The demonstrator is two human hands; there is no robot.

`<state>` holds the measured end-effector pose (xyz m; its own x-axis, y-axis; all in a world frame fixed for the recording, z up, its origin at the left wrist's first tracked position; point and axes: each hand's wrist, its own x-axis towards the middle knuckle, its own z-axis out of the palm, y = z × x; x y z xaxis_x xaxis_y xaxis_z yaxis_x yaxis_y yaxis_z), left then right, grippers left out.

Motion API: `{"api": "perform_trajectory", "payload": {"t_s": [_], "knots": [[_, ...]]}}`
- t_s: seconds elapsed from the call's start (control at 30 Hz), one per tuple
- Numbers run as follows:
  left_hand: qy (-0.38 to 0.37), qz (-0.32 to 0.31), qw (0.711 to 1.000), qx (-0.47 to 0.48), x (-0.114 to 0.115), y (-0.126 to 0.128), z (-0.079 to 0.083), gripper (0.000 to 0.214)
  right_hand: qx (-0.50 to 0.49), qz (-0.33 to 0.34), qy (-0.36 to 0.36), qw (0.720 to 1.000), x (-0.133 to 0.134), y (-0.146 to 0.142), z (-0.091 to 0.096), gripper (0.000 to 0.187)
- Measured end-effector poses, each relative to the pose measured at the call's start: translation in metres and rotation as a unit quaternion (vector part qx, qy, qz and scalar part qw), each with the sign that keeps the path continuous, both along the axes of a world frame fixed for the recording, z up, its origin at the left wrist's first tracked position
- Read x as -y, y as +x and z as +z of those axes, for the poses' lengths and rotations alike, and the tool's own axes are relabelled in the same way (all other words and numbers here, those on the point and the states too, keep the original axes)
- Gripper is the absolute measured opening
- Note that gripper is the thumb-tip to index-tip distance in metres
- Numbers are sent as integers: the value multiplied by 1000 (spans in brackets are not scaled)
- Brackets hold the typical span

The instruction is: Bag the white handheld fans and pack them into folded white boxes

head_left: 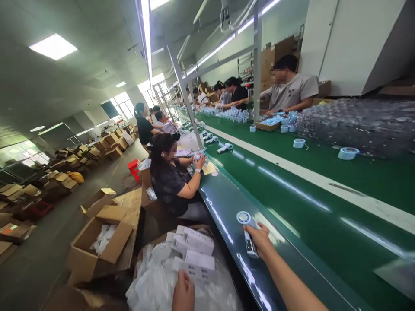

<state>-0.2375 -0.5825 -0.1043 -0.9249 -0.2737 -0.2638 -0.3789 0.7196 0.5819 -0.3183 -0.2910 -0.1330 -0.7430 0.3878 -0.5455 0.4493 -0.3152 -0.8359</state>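
Note:
My right hand (258, 240) is closed around a small handheld fan (244, 217) with a round light-blue head and a pale handle. The fan is over the dark worktop edge beside the conveyor, its head pointing away from me. My left hand (183, 291) is at the bottom middle, fingers curled together, in front of a white printed card or box (196, 271) with small dark pictures. Whether those fingers grip it is hidden. More white boxes (197, 242) lie just beyond, on clear plastic bags (155, 276) heaped in a carton.
A green conveyor (292, 203) runs along my right, with several fans (225, 148) and round blue parts (348, 153) on it. A co-worker (171, 181) sits ahead on the left side. Another person (288, 88) works across the belt. Open cartons (100, 242) stand at left.

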Motion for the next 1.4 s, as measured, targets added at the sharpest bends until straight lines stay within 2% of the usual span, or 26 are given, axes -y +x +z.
{"api": "perform_trajectory", "payload": {"t_s": [0.03,0.07,0.13,0.2,0.27,0.33,0.43,0.5,0.57,0.67,0.7,0.73,0.87,0.93,1.03,1.13,1.23,1.33,1.4], "knots": [[3,-20,1000,-10,-3,-1,4,8,-36,49,-63,996,5,21,6,72],[4,-27,1000,-16,-7,-5,6,13,-67,101,-139,983,11,43,13,62],[18,-51,999,-9,-15,-20,5,17,-116,210,-289,927,28,86,29,52],[44,-82,996,0,-24,-33,0,17,-132,280,-373,875,48,122,41,53],[83,-118,990,10,-31,-35,-4,15,-125,292,-410,855,69,151,44,60],[131,-154,979,28,-35,-28,-2,11,-112,263,-434,855,89,170,37,73],[205,-197,956,67,-31,-10,7,12,-79,198,-446,869,111,186,20,95],[240,-214,942,94,-24,0,11,19,-54,180,-437,880,119,192,12,100],[259,-226,932,112,-16,6,13,25,-37,184,-425,886,124,199,8,90],[264,-240,926,119,-8,9,11,29,-31,199,-406,891,131,208,10,64],[262,-243,927,116,-6,9,10,30,-33,205,-402,892,133,211,11,62],[258,-246,927,113,-5,9,8,31,-39,211,-400,891,135,214,12,65],[243,-274,923,118,-2,9,4,34,-85,214,-417,879,143,223,13,100],[234,-297,916,131,-1,11,3,36,-95,213,-434,870,147,227,13,103],[213,-338,903,159,2,14,0,42,-100,229,-453,856,154,229,10,90],[184,-372,892,182,5,15,-2,45,-94,240,-443,858,159,230,5,73],[149,-390,895,157,8,12,0,38,-63,230,-414,879,158,232,2,57],[115,-402,905,81,14,14,6,24,-21,192,-373,908,151,235,4,45],[98,-416,904,24,19,24,10,13,-16,156,-348,924,145,237,8,41]]}}
